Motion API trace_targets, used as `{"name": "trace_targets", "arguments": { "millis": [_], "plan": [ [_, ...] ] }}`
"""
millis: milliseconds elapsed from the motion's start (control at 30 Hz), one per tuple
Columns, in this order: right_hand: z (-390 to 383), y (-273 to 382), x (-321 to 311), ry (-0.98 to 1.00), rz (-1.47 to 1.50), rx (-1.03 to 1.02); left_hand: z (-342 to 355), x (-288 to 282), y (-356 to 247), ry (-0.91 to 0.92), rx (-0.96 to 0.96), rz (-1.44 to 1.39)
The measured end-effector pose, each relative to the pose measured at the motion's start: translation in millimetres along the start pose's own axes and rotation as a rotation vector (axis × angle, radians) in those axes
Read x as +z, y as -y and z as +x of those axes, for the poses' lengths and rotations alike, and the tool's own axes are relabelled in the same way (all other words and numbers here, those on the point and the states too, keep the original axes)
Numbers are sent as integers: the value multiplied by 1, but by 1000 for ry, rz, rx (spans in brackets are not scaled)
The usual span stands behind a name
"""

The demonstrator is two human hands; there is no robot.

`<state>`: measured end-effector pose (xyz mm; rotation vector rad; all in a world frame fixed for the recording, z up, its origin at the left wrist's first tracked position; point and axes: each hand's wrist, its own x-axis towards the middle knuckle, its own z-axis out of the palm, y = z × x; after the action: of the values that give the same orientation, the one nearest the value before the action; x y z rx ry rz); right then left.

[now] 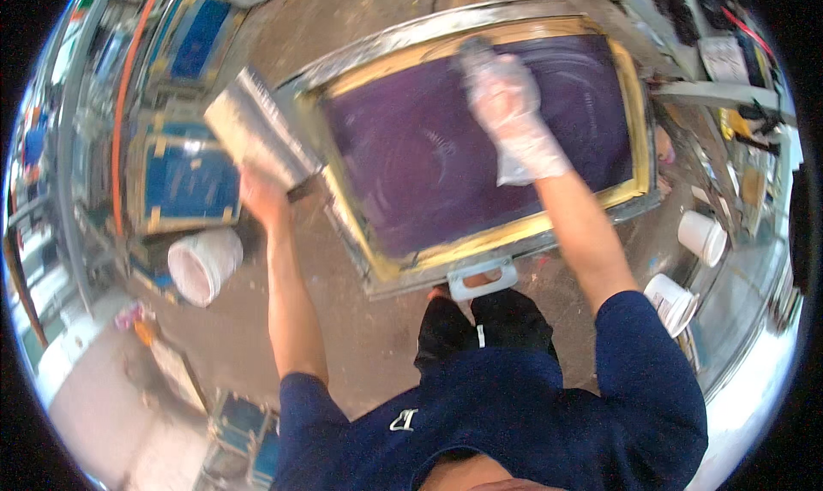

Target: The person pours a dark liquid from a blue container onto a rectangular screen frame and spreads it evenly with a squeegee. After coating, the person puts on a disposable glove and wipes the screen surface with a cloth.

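A large screen-printing frame (640,140) with a yellowish inner border and a dark purple mesh (403,161) lies in front of me, slightly tilted in view. Over the mesh's far part, my right hand (506,97), in a loose clear plastic glove, is closed on a dark wad (474,52), blurred by motion. Faint curved streaks mark the mesh. My bare left hand (264,193) grips the near end of a wide squeegee (257,127), pale with a metallic strip, held beside the frame's left edge. Some of its fingers are hidden behind the squeegee.
Blue-meshed frames (190,181) lean at the left, beside a white bucket (206,266). Two white tubs (702,237) stand at the right. A pale handle (483,278) sticks out from under the frame's near edge, close to my legs. Planks and clutter line the far right.
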<state>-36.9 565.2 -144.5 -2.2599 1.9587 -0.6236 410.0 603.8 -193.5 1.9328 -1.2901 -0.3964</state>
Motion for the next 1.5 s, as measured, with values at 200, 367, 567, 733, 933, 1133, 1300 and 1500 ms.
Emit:
{"name": "trace_targets", "arguments": {
  "millis": [200,367,567,733,933,1133,1300,1500],
  "plan": [
    [-99,142,38,464,263,-641,-5,4,-61,-38,-240,-652],
    [-44,74,58,69,-77,-758,-7,-1,-63,-54,-170,-493],
    [-159,168,17,386,-10,-743,-10,3,-46,-126,-213,-547],
    [-114,110,-40,616,275,-440,-9,0,-63,-141,-213,-566],
    [-185,167,32,201,360,-489,-7,2,-58,-134,-231,-475],
    [-167,16,-123,750,-291,267,-8,0,-43,-50,-235,-574],
    [-178,19,-110,343,73,106,-11,-2,-77,-81,-253,-559],
    [-183,205,7,550,358,-134,-6,-1,-58,37,-279,-577]
  ]
}}
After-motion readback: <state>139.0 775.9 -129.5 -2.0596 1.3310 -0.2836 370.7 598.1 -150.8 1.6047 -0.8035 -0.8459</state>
